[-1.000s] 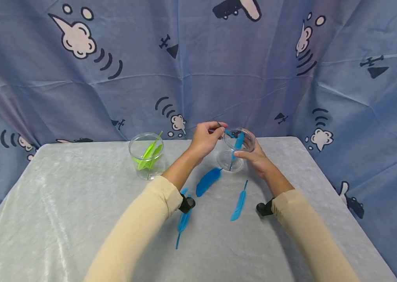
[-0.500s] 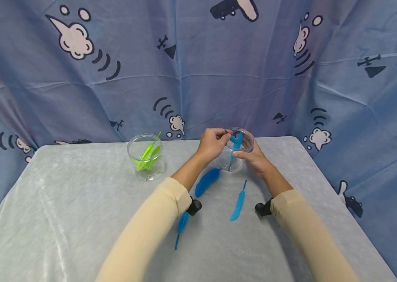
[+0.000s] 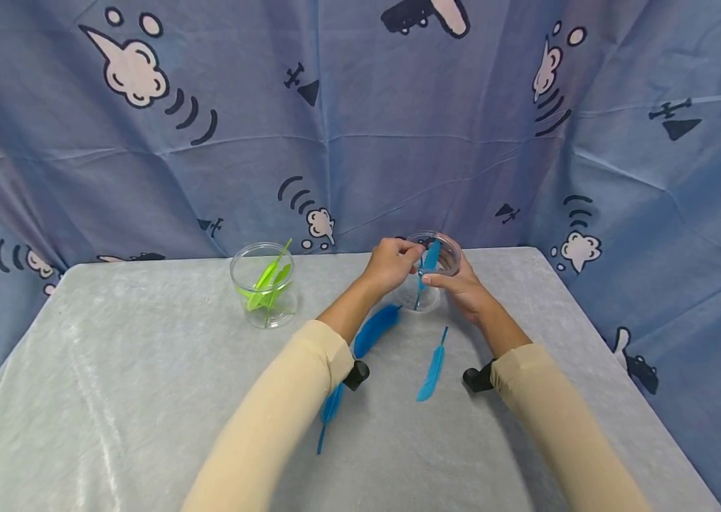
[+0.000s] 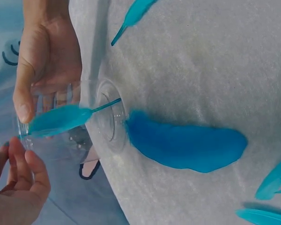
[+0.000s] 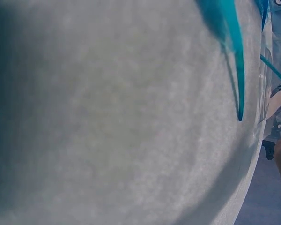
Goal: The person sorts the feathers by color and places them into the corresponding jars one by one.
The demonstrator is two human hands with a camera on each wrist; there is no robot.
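My right hand [image 3: 466, 286] grips a clear jar [image 3: 418, 295] by its side, thumb near the rim. Inside stands a blue feather [image 4: 61, 120], its quill pointing down to the jar's base. My left hand [image 3: 390, 266] is at the jar's mouth, thumb and fingertips pinching the thin end of another blue feather, mostly hidden behind the fingers. The left wrist view has the left hand [image 4: 21, 187] at the rim and the right hand [image 4: 49, 61] around the wall. In the right wrist view a blue feather [image 5: 234, 42] lies on the table beside the jar.
A second clear jar [image 3: 280, 313] with several green feathers [image 3: 267, 281] stands at the back left. On the grey cloth lie a broad dark-blue feather [image 3: 376, 331], a slim blue feather [image 3: 432, 371] and more blue [image 3: 331, 409] by the left sleeve. A patterned curtain [image 3: 360, 107] hangs behind.
My left hand has moved right and down to the jar's mouth, lowering the pinched blue feather into it. The right hand and the jar have stayed in place.
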